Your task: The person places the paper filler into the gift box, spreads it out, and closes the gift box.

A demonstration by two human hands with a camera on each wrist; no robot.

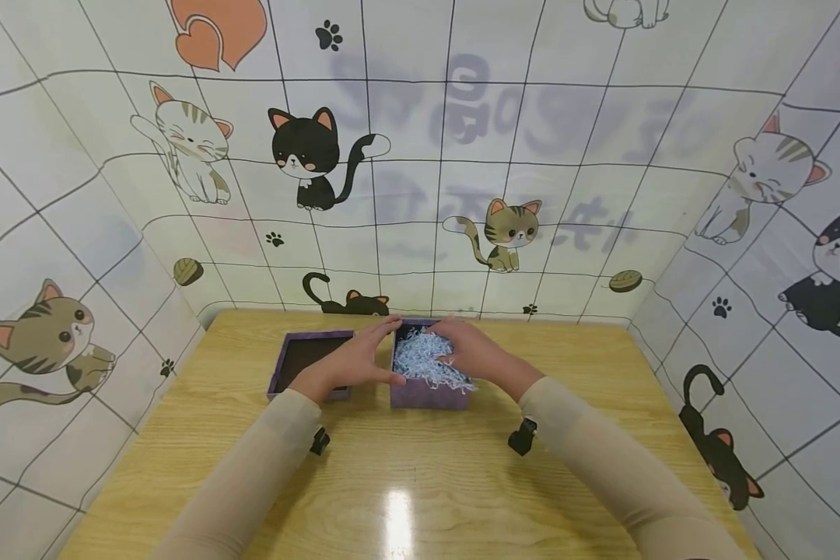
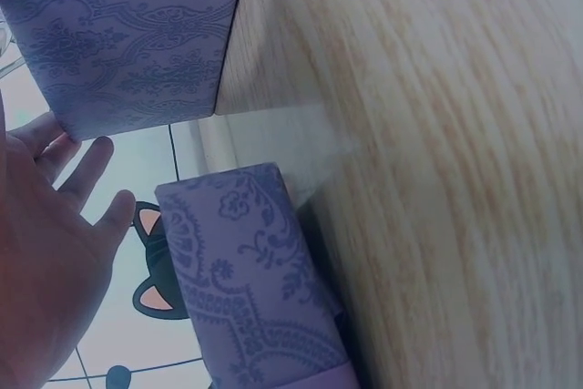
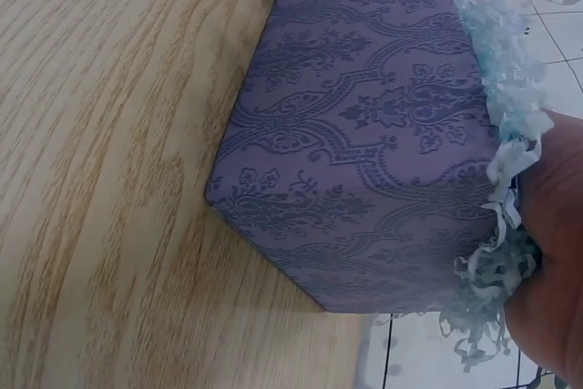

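Note:
A purple patterned box (image 1: 430, 395) stands uncovered on the table, filled with pale blue shredded paper (image 1: 420, 358) that spills over its front rim. My left hand (image 1: 355, 359) holds the box at its left side, thumb by the front corner and fingers at the back. In the left wrist view the other fingers (image 2: 91, 170) spread beside the box. My right hand (image 1: 472, 350) reaches over the right rim and presses into the shredded paper, thumb and fingers apart; some fingertips are hidden. In the right wrist view, paper strands (image 3: 501, 161) hang around this hand.
Left of the box lies a shallow purple lid (image 1: 308, 362), dark inside face up, partly behind my left hand. The wooden table (image 1: 420, 474) meets a cat-patterned cloth wall (image 1: 406, 179) at the back and both sides.

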